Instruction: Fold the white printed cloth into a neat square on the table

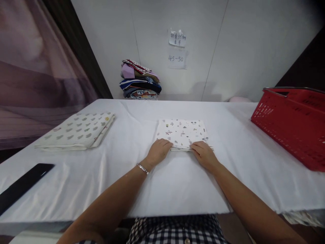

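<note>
Head view, and the left hand (pixel 159 151) and right hand (pixel 203 156) both touch the near edge of the folded printed cloth (pixel 181 131) lying on the desk (pixel 182 189), fingers close together, whether pinching it I can't tell.

A white cloth of thin-looking fabric, printed with small scattered motifs and folded into a flat rectangle (pixel 181 130), lies on the white-covered surface (pixel 182 189), around its middle from side to side and well back from its near edge. The folded cloth is broader than it is deep, its long sides running across. Most motifs are grey; a dark-red crossed one sits toward the left, with a yellowish one beyond it. The top face is fairly smooth. Several layers show along the near edge, stacked slightly unevenly, and a corner juts out at the right. Its near corners are partly hidden.
</note>
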`<state>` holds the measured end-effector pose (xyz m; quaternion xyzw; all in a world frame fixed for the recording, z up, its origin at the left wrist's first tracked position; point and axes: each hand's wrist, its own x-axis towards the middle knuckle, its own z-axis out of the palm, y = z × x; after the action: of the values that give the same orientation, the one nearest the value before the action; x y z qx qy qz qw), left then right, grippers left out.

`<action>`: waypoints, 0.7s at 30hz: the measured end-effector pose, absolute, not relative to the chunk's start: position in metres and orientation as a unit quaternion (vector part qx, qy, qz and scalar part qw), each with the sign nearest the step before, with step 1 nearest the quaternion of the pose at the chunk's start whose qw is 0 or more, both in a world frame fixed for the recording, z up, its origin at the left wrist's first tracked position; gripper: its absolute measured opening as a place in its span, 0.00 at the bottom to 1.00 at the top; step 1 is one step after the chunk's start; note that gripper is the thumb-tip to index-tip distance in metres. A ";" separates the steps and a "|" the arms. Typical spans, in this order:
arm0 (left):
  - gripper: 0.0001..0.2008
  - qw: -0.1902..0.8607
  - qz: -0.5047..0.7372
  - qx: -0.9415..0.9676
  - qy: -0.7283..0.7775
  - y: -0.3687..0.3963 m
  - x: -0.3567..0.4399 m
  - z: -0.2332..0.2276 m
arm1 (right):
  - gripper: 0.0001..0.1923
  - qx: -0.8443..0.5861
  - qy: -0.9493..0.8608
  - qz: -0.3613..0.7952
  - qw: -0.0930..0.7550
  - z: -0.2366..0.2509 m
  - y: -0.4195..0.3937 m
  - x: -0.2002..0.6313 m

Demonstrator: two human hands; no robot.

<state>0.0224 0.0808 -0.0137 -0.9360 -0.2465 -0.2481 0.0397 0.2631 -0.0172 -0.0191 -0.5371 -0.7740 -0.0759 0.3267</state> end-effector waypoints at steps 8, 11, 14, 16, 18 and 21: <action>0.10 0.058 -0.238 -0.934 -0.262 0.081 0.025 -0.016 | 0.12 -0.542 -0.777 -0.123 0.297 -0.020 -0.015 0.261; 0.08 0.058 -0.229 -0.935 -0.266 0.080 0.026 -0.015 | 0.13 -0.530 -0.775 -0.146 0.310 -0.021 -0.015 0.261; 0.06 0.059 -0.210 -0.936 -0.277 0.078 0.027 -0.012 | 0.13 -0.521 -0.776 -0.157 0.320 -0.020 -0.015 0.261; 0.06 0.062 -0.200 -0.936 -0.284 0.076 0.027 -0.011 | 0.14 -0.516 -0.781 -0.158 0.316 -0.019 -0.016 0.261; 0.07 0.062 -0.198 -0.937 -0.281 0.075 0.027 -0.011 | 0.14 -0.514 -0.784 -0.160 0.309 -0.019 -0.017 0.261; 0.10 0.065 -0.207 -0.939 -0.266 0.075 0.026 -0.013 | 0.14 -0.517 -0.784 -0.161 0.302 -0.019 -0.018 0.261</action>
<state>0.0263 0.0748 -0.0130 -0.9394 -0.2658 -0.2067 0.0653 0.2609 -0.0178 -0.0188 -0.5174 -0.7844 -0.1613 0.3017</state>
